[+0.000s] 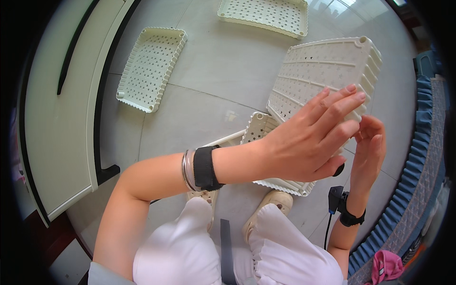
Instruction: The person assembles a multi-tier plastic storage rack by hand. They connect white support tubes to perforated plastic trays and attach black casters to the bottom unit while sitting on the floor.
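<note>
— Where is that cream, rectangular plastic tray with the ribbed back (323,66)?
— Raised at a slant in front of the person, right of centre, above the grey tiled floor (199,90).
— What is each grip doing?
— The left grip (313,128) lies across its near right part, fingers extended rather than clenched. The right grip (373,142) curls beside the right edge; I can't tell whether it is closed on the rim.
— Why that pose?
— Probably to steady the slanted tray from two sides.
— And its look?
— Pale, with straight raised ribs, small holes between them and a scalloped side wall.
— What surrounds it?
— Just below, a matching cream tray with star-shaped holes (259,126), partly hidden by the left forearm (242,161); whether the trays touch is unclear. A slim white rod (225,138) is just beside. Well apart, two perforated cream trays lie flat, one at left (151,69), one at the top (266,14), presumably leaving working room. Pleated blue fabric (418,137) hangs at far right.
</note>
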The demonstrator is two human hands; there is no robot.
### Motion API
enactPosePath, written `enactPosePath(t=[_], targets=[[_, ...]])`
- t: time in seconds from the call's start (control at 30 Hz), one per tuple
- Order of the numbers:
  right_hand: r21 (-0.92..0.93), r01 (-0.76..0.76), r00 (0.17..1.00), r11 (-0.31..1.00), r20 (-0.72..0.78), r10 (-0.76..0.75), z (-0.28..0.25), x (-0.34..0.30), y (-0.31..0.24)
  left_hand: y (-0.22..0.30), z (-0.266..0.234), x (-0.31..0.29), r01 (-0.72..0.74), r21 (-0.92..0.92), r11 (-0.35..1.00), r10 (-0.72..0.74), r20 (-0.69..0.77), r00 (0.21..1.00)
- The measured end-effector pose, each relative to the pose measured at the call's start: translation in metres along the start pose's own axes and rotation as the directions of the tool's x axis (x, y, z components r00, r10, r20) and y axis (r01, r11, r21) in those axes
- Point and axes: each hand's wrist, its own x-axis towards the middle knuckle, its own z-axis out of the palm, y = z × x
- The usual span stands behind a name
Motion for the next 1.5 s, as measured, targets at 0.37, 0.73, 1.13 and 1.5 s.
enactPosePath(t=[0.37, 0.73, 1.13, 1.5], targets=[[0.199, -0.290, 0.933, 0.936, -0.159, 0.323, -0.001, -0.022, -0.007, 0.006, 0.002, -0.025, -0.113, -0.163, 0.980, 0.123, 0.051, 0.991], [0.326, -0.182, 0.956, 0.928, -0.162, 0.245, -0.017, -0.018, 0.019, -0.089, -0.012, -0.092, 0.368, 0.431, 0.824, -0.531, 0.360, 0.767], [0.185, 0.057, 0.932, 0.981, -0.361, 0.014, -0.045, -0.024, 0.008, -0.093, -0.013, -0.112, 0.699, 0.487, 0.523, -0.772, 0.618, 0.147], [0.189, 0.065, 0.934, 0.980, -0.356, 0.007, -0.029, -0.025, 0.018, -0.106, -0.015, -0.175, 0.493, 0.455, 0.741, -0.660, 0.626, 0.415]])
